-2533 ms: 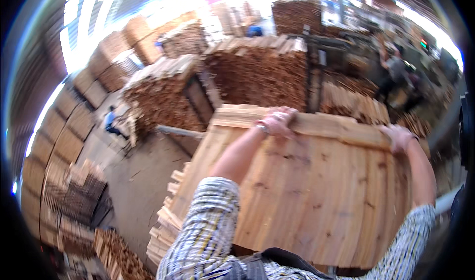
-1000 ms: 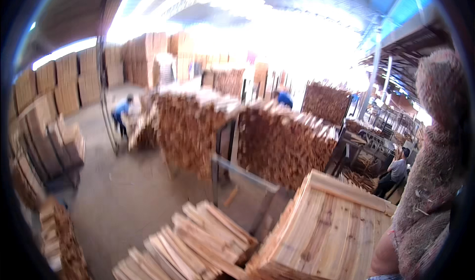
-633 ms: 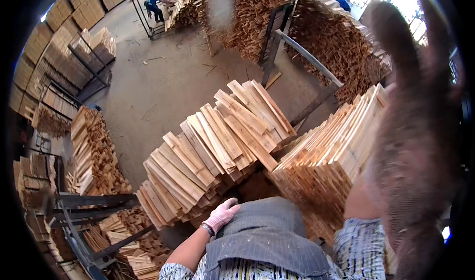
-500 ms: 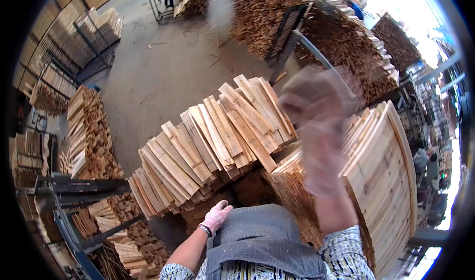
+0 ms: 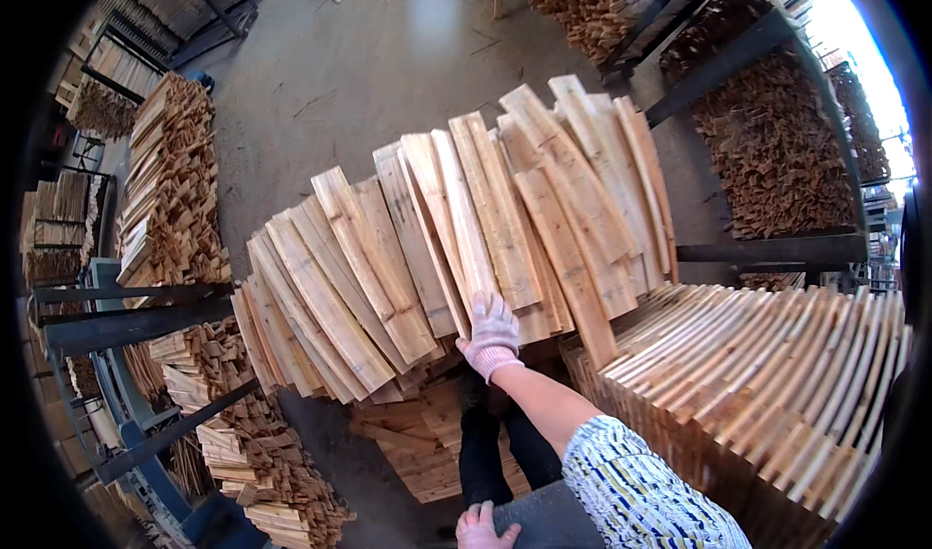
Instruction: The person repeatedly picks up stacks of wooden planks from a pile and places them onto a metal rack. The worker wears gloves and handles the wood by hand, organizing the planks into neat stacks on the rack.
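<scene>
In the middle of the head view, a loose pile of boards (image 5: 340, 258) fans out before the person, pale lengths lying slantwise over one another with uneven ends. The gloved right hand (image 5: 493, 335) is on the near end of one pale board (image 5: 466, 224), fingers laid along its top face and thumb to the left. Whether that grip has closed around the wood I cannot tell, since the underside is hidden. The left hand (image 5: 485, 528), at the lower edge, lies against the grey apron (image 5: 553, 520) with no board in it; how far its fingers are bent is unclear.

To the right stands a tight stack of boards on edge (image 5: 738, 355), and a slanted board (image 5: 565, 267) reaches its near corner.

The likeliest trouble is a slide: because the boards overlap, pulling one could drag its neighbours out of line or tip them onto the floor (image 5: 282, 151). With one hand at the very end, a long board might also swing or twist, and rough edges could snag the glove.
</scene>
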### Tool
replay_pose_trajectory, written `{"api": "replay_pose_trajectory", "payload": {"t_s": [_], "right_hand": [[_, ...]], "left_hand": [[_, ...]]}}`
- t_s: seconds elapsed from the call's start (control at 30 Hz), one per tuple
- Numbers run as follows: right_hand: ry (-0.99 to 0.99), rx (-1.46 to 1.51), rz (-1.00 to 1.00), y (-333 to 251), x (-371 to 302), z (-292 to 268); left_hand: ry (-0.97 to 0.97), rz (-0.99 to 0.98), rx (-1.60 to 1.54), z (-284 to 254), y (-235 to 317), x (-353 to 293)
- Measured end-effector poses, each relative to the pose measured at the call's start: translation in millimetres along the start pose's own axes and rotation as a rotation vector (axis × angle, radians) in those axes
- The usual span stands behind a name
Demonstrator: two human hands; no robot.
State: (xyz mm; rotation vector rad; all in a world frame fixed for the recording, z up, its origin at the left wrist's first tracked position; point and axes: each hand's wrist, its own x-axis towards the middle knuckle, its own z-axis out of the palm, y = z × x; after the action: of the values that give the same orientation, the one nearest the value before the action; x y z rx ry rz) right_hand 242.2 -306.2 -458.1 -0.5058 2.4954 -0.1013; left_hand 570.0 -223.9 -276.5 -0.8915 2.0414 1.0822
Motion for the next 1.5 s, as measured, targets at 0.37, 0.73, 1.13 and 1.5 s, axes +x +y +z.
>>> {"api": "replay_pose_trajectory", "payload": {"t_s": [0.37,0.73,1.13,1.5], "right_hand": [[0.162,0.303,0.259,38,42,46],[0.025,0.401,-0.015,93,-45,2],[0.384,0.347,0.275,81,19,6],[-0.024,0.513,0.129,85,53,-32]], "left_hand": [[0.154,-0.088,-0.108,31,-15,-5],[0.125,0.039,-0.925,-16,-26,123],[-0.093,-0.314,-1.411,-128,-13,209],[-0.055,-0.331,-1.256,-120,36,85]]}}
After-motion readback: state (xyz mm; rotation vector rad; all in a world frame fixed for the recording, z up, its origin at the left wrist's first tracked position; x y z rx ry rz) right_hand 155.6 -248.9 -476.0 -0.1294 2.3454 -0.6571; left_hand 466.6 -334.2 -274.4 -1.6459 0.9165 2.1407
